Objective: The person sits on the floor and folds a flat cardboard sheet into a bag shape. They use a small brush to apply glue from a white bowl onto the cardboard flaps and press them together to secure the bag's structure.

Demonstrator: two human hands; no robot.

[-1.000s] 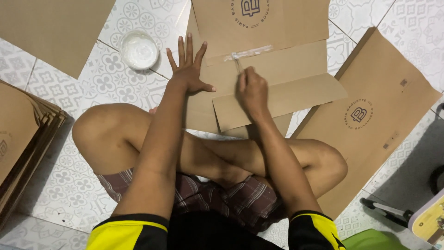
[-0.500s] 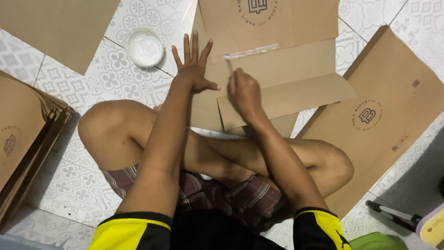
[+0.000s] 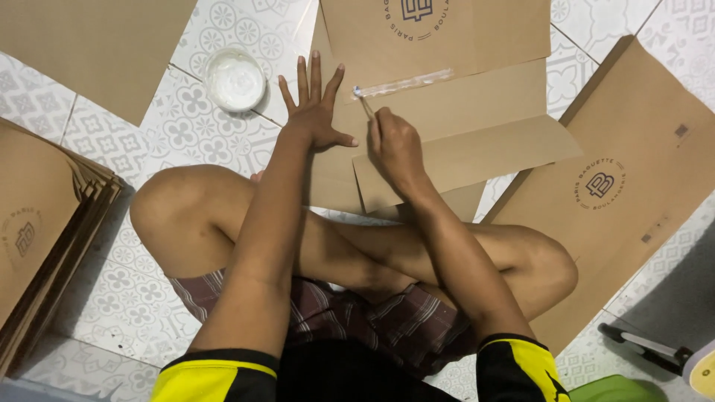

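A flat brown cardboard sheet (image 3: 477, 112) with folded flaps lies on the tiled floor in front of my crossed legs. My left hand (image 3: 313, 112) is spread flat on its left edge, pressing it down. My right hand (image 3: 395, 145) grips a thin glue stick or brush (image 3: 363, 103), whose tip touches the left end of a shiny wet glue strip (image 3: 406, 83) running along a fold. A round white bowl of glue (image 3: 235, 79) sits on the tiles to the left of my left hand.
A stack of flat cardboard pieces (image 3: 45, 238) lies at the left, another flat printed sheet (image 3: 625, 193) at the right, and a brown sheet (image 3: 89, 45) at the top left. A dark tool handle (image 3: 640, 346) and green object (image 3: 611, 388) lie at the lower right.
My right hand has slid left along the glue strip, so the stick's tip now sits at its left end. My left hand stays flat in place.
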